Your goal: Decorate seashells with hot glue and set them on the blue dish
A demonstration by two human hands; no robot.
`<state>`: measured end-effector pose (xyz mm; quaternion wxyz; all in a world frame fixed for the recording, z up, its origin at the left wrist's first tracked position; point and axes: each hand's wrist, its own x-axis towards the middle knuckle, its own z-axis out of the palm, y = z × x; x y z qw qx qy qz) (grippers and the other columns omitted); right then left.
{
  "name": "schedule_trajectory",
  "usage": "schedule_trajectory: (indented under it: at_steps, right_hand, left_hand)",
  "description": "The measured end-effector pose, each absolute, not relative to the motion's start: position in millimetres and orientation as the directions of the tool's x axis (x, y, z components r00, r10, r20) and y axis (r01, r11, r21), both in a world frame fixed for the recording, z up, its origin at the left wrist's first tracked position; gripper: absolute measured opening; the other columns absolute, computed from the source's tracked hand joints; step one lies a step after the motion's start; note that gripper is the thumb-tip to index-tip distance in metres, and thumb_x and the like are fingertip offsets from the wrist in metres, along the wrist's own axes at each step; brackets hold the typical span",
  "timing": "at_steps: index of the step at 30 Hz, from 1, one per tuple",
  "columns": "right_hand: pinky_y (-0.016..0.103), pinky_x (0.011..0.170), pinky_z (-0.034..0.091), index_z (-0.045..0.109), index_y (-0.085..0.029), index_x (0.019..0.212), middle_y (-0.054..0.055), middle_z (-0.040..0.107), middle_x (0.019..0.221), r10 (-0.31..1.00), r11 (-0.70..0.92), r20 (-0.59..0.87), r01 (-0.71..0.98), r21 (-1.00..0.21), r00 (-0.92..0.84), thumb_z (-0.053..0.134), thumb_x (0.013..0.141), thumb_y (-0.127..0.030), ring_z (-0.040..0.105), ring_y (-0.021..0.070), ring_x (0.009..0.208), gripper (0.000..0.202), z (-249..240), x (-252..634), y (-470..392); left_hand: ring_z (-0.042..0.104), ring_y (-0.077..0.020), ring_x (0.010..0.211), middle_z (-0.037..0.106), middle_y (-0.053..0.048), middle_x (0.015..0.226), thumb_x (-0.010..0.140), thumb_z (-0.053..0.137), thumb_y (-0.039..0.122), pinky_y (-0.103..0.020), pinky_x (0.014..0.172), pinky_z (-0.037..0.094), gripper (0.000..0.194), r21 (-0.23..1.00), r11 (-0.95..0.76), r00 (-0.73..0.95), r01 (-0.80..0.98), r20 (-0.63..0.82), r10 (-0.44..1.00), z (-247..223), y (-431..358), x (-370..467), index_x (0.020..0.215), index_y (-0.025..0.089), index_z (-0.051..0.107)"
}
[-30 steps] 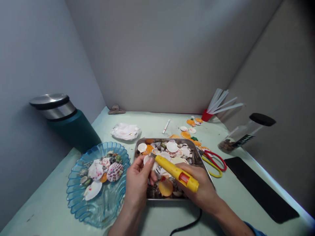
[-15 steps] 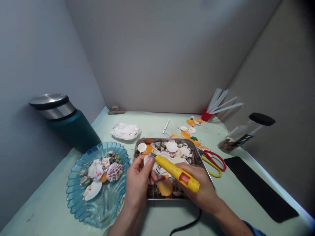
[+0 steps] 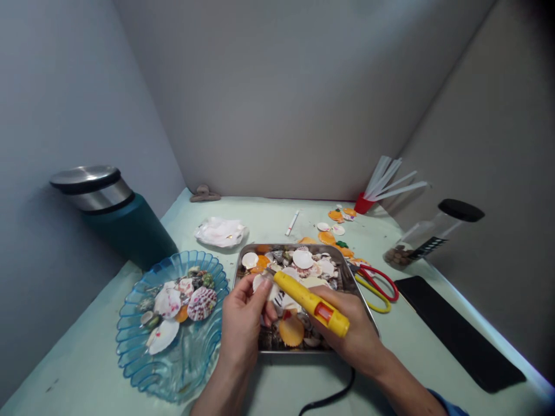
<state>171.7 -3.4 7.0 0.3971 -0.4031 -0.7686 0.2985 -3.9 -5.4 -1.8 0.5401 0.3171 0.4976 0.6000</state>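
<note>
Over a metal tray [image 3: 299,352] full of seashells, my left hand [image 3: 243,320] pinches a small white seashell [image 3: 258,282] between thumb and fingers. My right hand [image 3: 353,326] is wrapped round a yellow pen-shaped tool [image 3: 299,292] with a red switch-like part in its side. Its narrow metal tip meets the shell at my left fingertips; whether it touches the surface is too small to tell. An orange scallop shell [image 3: 291,331] lies in the tray below the tool. Part of the tray's contents is hidden by my hands.
Left stands a blue scalloped plate [image 3: 182,370] with shells, behind it a teal bottle [image 3: 134,231]. Right of the tray lie scissors [image 3: 381,283], a black flat case [image 3: 459,332] and a jar [image 3: 433,237]. Behind are a red cup [image 3: 363,203] of white sticks and a white packet [image 3: 221,231].
The back end of the yellow tool has shifted very slightly left and down with my right hand. My left hand stays on the shell in nearly the same place.
</note>
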Motion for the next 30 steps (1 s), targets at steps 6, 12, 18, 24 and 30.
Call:
schedule_trajectory:
  at_steps: [6, 12, 18, 24, 30]
  right_hand:
    - [0.024, 0.058, 0.047, 0.066, -0.013, 0.090, 0.006, 0.071, 0.076, 0.833, 0.543, 0.416, 0.398, -0.739, -0.364, 0.054, 0.086, -0.023, 0.064, 0.0171, 0.064, 0.016, 8.6, 170.2, -4.1]
    - [0.023, 0.055, 0.046, 0.064, -0.015, 0.086, 0.006, 0.070, 0.074, 0.818, 0.571, 0.440, 0.432, -0.698, -0.371, 0.053, 0.087, -0.024, 0.065, 0.0170, 0.062, 0.015, 8.4, 170.0, -5.4]
    - [0.023, 0.057, 0.047, 0.065, -0.015, 0.091, 0.006, 0.071, 0.076, 0.809, 0.588, 0.482, 0.441, -0.678, -0.338, 0.053, 0.088, -0.024, 0.066, 0.0166, 0.063, 0.015, 5.4, 171.2, -4.4]
    - [0.022, 0.055, 0.047, 0.065, -0.015, 0.089, 0.005, 0.071, 0.075, 0.794, 0.606, 0.482, 0.434, -0.666, -0.370, 0.055, 0.085, -0.022, 0.066, 0.0161, 0.061, 0.012, 8.1, 169.9, -4.6]
    - [0.021, 0.055, 0.048, 0.064, -0.016, 0.089, 0.006, 0.071, 0.075, 0.776, 0.630, 0.509, 0.422, -0.652, -0.371, 0.054, 0.086, -0.022, 0.066, 0.0165, 0.062, 0.012, 9.5, 169.5, -5.1]
  left_hand:
    - [0.040, -0.0052, 0.034, 0.054, 0.006, 0.039, 0.073, 0.073, 0.040, -0.014, 0.036, 0.032, 0.032, 0.940, 0.092, -0.222, -0.330, -0.172, 0.960, -1.5, -6.9, -4.2, 0.086, 0.013, 0.062]
    - [0.041, -0.0057, 0.034, 0.054, 0.006, 0.040, 0.074, 0.072, 0.039, -0.014, 0.037, 0.033, 0.031, 0.938, 0.088, -0.218, -0.336, -0.168, 0.961, -2.2, -6.3, -4.6, 0.088, 0.014, 0.062]
    - [0.040, -0.0053, 0.034, 0.055, 0.006, 0.041, 0.074, 0.072, 0.039, -0.015, 0.038, 0.033, 0.030, 0.935, 0.076, -0.237, -0.346, -0.165, 0.957, -1.6, -5.1, -4.4, 0.087, 0.014, 0.062]
    - [0.041, -0.0056, 0.034, 0.054, 0.006, 0.040, 0.074, 0.072, 0.040, -0.014, 0.037, 0.033, 0.030, 0.940, 0.074, -0.228, -0.334, -0.157, 0.961, -2.3, -5.7, -4.3, 0.086, 0.015, 0.061]
    - [0.040, -0.0054, 0.034, 0.054, 0.006, 0.040, 0.075, 0.071, 0.040, -0.014, 0.037, 0.033, 0.030, 0.941, 0.075, -0.222, -0.331, -0.155, 0.963, -2.3, -5.9, -4.9, 0.086, 0.014, 0.061]
